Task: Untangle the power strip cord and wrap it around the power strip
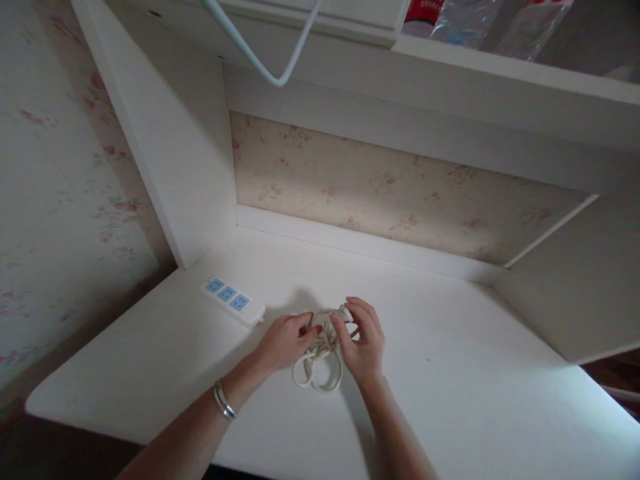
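Note:
A bundled white cord (326, 341) is between my two hands over the desk, with loose loops hanging toward me. My left hand (290, 339) grips the bundle's left side, thumb and fingers closed on it. On the right side, the thumb and fingers of my right hand (364, 333) curl around the same bundle. A pale end piece shows near the right fingertips, too small to make out. Left of my left hand lies a white power strip (234, 301) with three blue socket panels. Whether the cord joins the strip is hidden behind my left hand.
The white desk (450, 387) has a side panel (170, 147) at the left and a low back ledge (360, 241). Overhead, a shelf (500, 73) holds plastic-wrapped things, and a pale bent rod (280, 81) hangs down. Floral wallpaper (350, 180) covers the wall.

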